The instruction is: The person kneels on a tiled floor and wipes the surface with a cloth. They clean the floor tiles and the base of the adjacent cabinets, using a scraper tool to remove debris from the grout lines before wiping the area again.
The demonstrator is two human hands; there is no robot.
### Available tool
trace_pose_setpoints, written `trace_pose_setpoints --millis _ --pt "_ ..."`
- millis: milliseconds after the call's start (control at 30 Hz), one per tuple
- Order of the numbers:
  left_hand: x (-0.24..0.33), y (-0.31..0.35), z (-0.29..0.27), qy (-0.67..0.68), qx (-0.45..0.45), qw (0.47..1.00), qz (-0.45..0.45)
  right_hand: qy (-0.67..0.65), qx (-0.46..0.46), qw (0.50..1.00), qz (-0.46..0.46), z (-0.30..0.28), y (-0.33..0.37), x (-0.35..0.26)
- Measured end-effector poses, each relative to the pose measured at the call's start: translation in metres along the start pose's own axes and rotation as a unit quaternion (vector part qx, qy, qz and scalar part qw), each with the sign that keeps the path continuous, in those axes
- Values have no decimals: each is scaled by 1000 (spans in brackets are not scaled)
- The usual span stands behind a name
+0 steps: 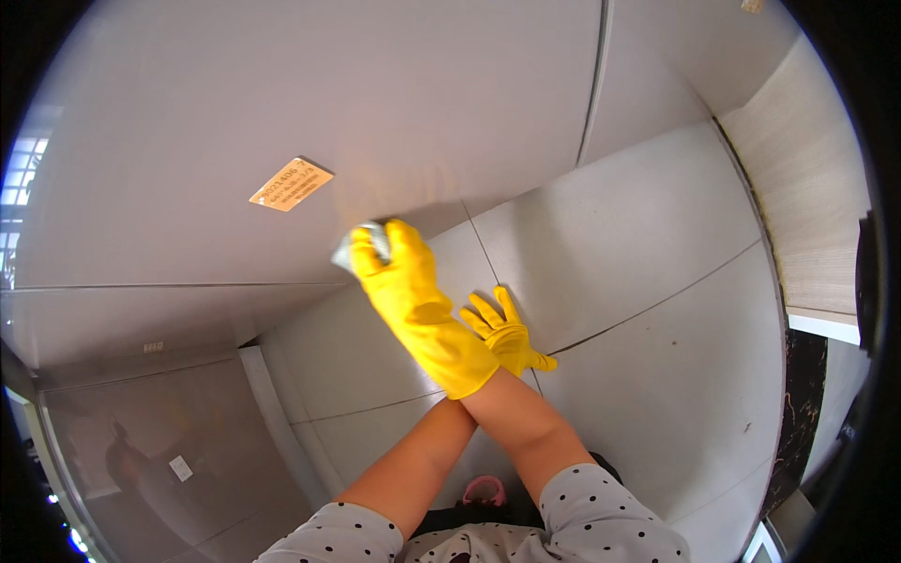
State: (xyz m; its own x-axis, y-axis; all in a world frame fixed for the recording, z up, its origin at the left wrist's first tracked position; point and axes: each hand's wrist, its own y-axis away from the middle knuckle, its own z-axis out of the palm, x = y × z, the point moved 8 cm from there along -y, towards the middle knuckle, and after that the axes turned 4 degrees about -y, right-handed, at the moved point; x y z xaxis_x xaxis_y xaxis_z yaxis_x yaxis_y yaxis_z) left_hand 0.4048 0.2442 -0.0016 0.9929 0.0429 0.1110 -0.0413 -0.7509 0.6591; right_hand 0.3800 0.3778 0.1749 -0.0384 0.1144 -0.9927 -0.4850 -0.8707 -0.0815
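My forearms cross, the right lying over the left, and both hands wear yellow rubber gloves. With fingers bent round it, my right hand grips a small grey-white cloth at the lower part of a glossy grey cabinet front. Part of the cloth is hidden behind the gloved fingers. My left hand rests on the tiled floor with its fingers spread, holding nothing. An orange sticker is on the cabinet front, up and to the left of the cloth.
At the left, a second glossy panel bears a small white label. A pale wood-look panel and a dark marbled strip border the floor at right. Pink footwear shows below my arms.
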Motion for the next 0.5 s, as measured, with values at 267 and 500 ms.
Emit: trace_pose_setpoints --millis 267,500 --pt "-23 5 6 103 89 970 202 50 0 985 165 -44 -25 34" --pt "-129 82 38 1 -90 995 -47 83 4 990 113 -61 -43 -4"
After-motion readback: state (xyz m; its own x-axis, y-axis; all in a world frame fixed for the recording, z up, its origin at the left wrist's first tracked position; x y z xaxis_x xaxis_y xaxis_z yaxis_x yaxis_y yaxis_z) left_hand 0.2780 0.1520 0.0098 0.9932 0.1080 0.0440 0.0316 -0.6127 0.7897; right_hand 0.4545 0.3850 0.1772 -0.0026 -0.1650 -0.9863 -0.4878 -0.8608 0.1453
